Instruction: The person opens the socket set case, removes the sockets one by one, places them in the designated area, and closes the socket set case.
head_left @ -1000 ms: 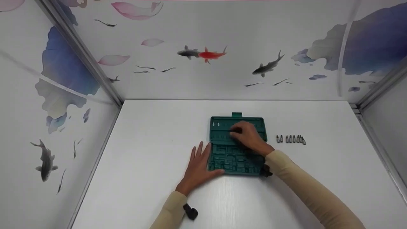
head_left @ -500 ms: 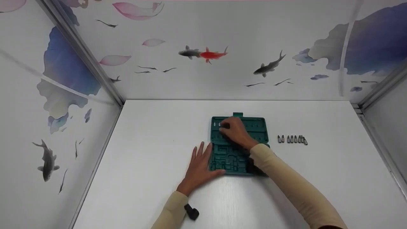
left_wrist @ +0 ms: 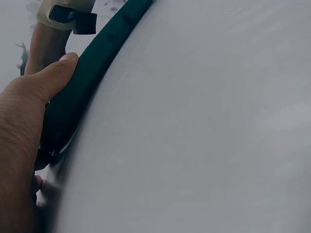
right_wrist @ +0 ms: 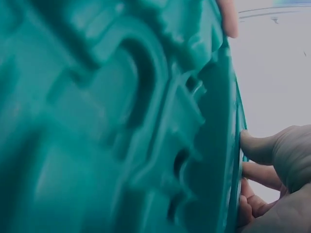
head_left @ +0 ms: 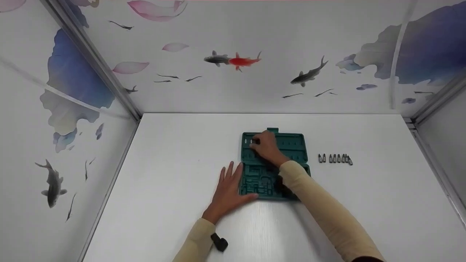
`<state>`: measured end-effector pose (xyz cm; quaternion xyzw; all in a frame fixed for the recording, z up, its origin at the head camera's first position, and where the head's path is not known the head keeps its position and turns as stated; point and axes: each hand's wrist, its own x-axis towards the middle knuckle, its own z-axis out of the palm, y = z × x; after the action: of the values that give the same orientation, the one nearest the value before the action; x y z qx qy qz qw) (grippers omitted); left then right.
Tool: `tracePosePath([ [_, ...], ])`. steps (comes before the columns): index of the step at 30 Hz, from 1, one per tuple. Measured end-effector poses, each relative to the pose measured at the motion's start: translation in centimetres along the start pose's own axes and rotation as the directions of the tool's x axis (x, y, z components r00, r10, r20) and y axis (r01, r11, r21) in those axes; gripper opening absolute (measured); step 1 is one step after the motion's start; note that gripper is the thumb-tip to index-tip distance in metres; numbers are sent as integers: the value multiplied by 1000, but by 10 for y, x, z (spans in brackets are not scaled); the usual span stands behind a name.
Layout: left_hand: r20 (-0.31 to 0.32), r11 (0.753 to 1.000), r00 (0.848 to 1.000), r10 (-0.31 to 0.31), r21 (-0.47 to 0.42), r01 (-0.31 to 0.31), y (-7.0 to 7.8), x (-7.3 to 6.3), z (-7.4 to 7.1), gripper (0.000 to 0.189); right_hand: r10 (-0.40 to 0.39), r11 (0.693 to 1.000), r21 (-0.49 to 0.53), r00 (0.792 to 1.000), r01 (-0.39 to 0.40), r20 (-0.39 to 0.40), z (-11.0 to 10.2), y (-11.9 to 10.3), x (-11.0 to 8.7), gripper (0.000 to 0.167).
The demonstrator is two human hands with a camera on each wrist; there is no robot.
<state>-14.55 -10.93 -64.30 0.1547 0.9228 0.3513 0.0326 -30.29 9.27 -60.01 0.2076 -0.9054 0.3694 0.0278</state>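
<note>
A green plastic bit case point(head_left: 293, 147) lies unfolded on the white table, its moulded lower half point(head_left: 253, 182) toward me. My left hand point(head_left: 228, 194) rests flat at its left side, fingers straight, with the thumb on the front edge; the left wrist view shows that thumb point(left_wrist: 60, 73) against the case wall. Over the upper half, my right hand point(head_left: 268, 148) has thumb and fingertips pinched at the slots, around a small bit that is mostly hidden. Silver bits point(head_left: 245, 141) stand in the slots just left of those fingertips. The right wrist view has curled fingers point(right_wrist: 262, 174) beyond the case's edge.
Several small dark-tipped bits point(head_left: 339, 158) lie in a row on the table, right of the case. A latch tab point(head_left: 272, 130) sticks out from the far edge. Printed panels enclose the table at the back and sides.
My right hand has moved left across the upper half of the case to the slots beside the silver bits, its forearm following. The left hand and the row of bits stay put.
</note>
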Motion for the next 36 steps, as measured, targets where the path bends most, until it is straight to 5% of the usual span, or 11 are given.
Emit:
tracePosePath([
  [6, 1, 1000, 1000, 0, -14, 0, 0, -1, -1, 123, 144, 989, 40, 990, -144, 0, 6, -3, 2, 31],
  [11, 0, 1000, 1000, -9, -13, 9, 0, -1, -2, 124, 252, 951, 193, 967, -242, -29, 9, -6, 2, 32],
  [16, -3, 1000, 1000, -6, -14, 6, -1, -1, -1, 123, 265, 911, 350, 960, -220, -87, 12, -6, -2, 27],
  [22, 2, 1000, 1000, -7, -17, 7, 0, -1, 0, 122, 268, 937, 272, 951, -219, -158, 18, -4, -1, 21],
  [29, 13, 1000, 1000, -21, -12, 21, 1, -3, -1, 121, 336, 924, 254, 925, -286, -180, 19, -14, -1, 17],
  [36, 12, 999, 1000, -29, -18, 29, 1, -2, -1, 123, 350, 867, 446, 909, -222, -228, 16, -7, -1, 21],
])
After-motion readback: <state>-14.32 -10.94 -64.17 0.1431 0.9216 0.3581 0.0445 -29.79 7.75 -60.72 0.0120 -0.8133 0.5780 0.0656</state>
